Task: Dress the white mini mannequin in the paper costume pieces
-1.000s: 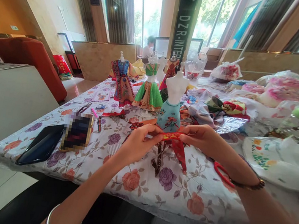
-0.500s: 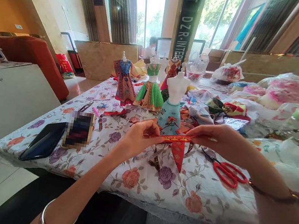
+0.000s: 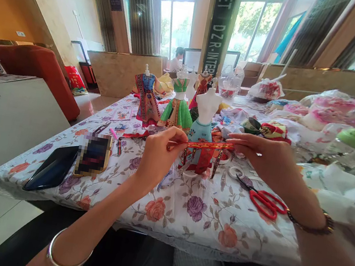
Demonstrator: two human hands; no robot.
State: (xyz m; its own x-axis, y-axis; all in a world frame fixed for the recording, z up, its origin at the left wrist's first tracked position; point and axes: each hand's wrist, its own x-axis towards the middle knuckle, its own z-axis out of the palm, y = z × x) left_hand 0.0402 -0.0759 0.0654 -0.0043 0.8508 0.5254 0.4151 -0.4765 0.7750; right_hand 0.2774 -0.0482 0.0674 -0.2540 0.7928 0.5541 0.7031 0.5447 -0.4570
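Between my two hands a red and gold ribbon (image 3: 208,145) is stretched level, in front of a small white mannequin (image 3: 207,104) that wears a light blue flowered skirt (image 3: 198,133). My left hand (image 3: 162,151) pinches its left end between thumb and fingers. At the other end, my right hand (image 3: 263,155) is closed on the ribbon with fingertips, the other fingers fairly straight. Red cloth hangs below the ribbon, over the lower skirt. Red-handled scissors (image 3: 266,203) lie under my right wrist, beside a white roll of tape (image 3: 235,172).
Several dressed mannequins, one in a green skirt (image 3: 177,113), stand behind. A black tablet (image 3: 51,168) and a phone (image 3: 93,155) lie at left on the flowered tablecloth (image 3: 177,229). Plastic bags (image 3: 336,108) and fabric crowd the right. A person (image 3: 177,61) is in the background.
Both hands have risen with the ribbon, bringing it up across the mannequin's blue skirt. My right hand has turned flatter, and the tape roll has come into sight.
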